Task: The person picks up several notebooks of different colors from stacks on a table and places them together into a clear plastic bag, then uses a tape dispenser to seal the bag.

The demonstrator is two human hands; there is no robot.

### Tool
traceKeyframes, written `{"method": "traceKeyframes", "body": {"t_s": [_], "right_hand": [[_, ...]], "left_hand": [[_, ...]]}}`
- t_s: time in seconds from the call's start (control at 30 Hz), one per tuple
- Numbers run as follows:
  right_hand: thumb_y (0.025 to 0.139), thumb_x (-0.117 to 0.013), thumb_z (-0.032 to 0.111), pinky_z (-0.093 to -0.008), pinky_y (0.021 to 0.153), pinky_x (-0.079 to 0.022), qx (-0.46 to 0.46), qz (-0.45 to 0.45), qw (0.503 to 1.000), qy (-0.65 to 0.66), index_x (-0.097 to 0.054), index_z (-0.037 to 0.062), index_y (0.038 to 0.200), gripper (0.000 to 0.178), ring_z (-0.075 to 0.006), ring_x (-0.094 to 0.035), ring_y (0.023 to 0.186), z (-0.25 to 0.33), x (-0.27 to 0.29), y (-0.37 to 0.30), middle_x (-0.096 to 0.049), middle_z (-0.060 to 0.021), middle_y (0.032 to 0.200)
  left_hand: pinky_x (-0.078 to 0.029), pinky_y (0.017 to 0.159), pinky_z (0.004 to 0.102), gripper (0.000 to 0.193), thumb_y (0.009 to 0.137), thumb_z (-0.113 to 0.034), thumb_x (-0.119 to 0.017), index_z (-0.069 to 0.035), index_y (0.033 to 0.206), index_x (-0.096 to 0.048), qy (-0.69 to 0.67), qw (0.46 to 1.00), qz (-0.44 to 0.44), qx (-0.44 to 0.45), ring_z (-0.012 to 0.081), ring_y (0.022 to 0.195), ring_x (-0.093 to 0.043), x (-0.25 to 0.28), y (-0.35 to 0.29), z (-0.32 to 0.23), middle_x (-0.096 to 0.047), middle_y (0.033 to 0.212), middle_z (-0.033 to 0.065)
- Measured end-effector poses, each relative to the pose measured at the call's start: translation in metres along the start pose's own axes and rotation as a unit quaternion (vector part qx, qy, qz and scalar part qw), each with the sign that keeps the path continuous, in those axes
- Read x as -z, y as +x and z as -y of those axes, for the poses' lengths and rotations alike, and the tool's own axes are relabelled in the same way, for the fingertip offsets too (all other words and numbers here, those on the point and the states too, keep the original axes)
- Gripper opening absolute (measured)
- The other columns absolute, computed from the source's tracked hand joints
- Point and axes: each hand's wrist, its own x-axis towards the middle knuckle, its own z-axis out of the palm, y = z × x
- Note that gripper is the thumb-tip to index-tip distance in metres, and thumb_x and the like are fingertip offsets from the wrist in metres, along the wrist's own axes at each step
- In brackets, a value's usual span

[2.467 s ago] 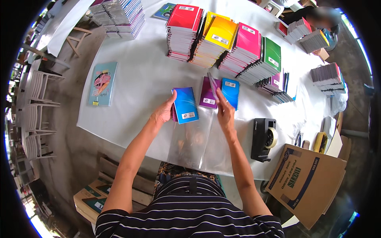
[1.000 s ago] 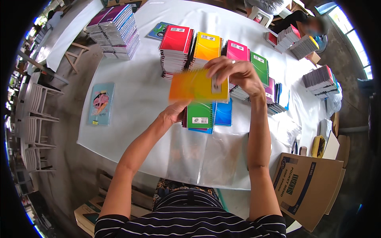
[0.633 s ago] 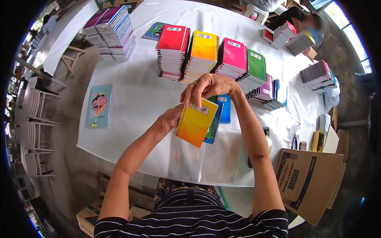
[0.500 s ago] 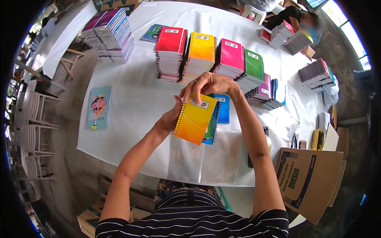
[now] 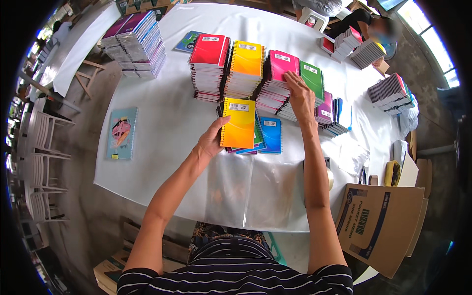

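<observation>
While it's held, yellow notebook (image 5: 239, 127), spiral-bound

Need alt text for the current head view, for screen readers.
A bare left hand holds a yellow-topped pile of spiral notebooks; the right hand is at a corner of a pink notebook stack. A red stack, yellow stack and green stack stand near it on a white-covered table, with clear plastic in front.

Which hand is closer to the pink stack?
Right. The right hand is at the near right corner of the pink stack; the left hand is farther off to its left, holding a yellow notebook.
</observation>
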Motion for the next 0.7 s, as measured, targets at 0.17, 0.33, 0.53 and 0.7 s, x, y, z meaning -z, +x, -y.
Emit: {"method": "traceKeyframes", "body": {"t_s": [0.17, 0.33, 0.53, 0.7], "right_hand": [[0.082, -0.053, -0.011, -0.0359, 0.094, -0.05, -0.083, 0.049, 0.916, 0.388, -0.067, -0.0007, 0.105, 0.03, -0.024, -0.065, 0.106, 0.036, 0.057, 0.014, -0.069, -0.0125, 0.11], [0.077, -0.057, -0.007, -0.0421, 0.105, -0.042, 0.034, 0.258, 0.744, 0.615, -0.068, -0.004, 0.092, 0.02, -0.0292, -0.064, 0.107, 0.062, 0.042, 0.02, -0.07, -0.0166, 0.102], [0.07, -0.053, -0.019, -0.0337, 0.095, -0.049, 0.025, 0.274, 0.824, 0.495, -0.069, -0.0002, 0.098, 0.037, -0.0246, -0.064, 0.108, 0.079, -0.001, 0.032, -0.069, -0.0124, 0.109], [0.079, -0.057, -0.006, -0.0411, 0.1, -0.046, 0.044, 0.041, 0.994, 0.088, -0.066, 0.0028, 0.108, 0.031, -0.0297, -0.063, 0.109, 0.079, -0.049, 0.048, -0.066, -0.0157, 0.115]], "left_hand": [[-0.046, 0.101, 0.0391, 0.063, 0.084, -0.032, -0.072, -0.003, 0.133, -0.045, -0.005, 1.0, -0.007, 0.014, 0.0245, 0.117, -0.056, 0.015, 0.006, 0.0, -0.057, 0.127, 0.0125], [-0.048, 0.099, 0.0382, 0.067, 0.088, -0.037, -0.068, -0.003, 0.138, -0.04, -0.056, 0.992, 0.103, 0.054, 0.0216, 0.115, -0.057, 0.019, 0.008, 0.006, -0.057, 0.127, 0.0117], [-0.053, 0.092, 0.0366, 0.062, 0.084, -0.034, -0.07, -0.001, 0.132, -0.046, 0.002, 0.999, 0.002, 0.035, 0.0207, 0.105, -0.063, -0.001, -0.018, -0.011, -0.062, 0.117, 0.0116], [-0.055, 0.084, 0.0352, 0.052, 0.082, -0.025, -0.074, -0.001, 0.123, -0.052, 0.078, 0.994, -0.045, -0.06, 0.0183, 0.097, -0.065, 0.012, -0.009, -0.029, -0.064, 0.109, 0.0098]]}}
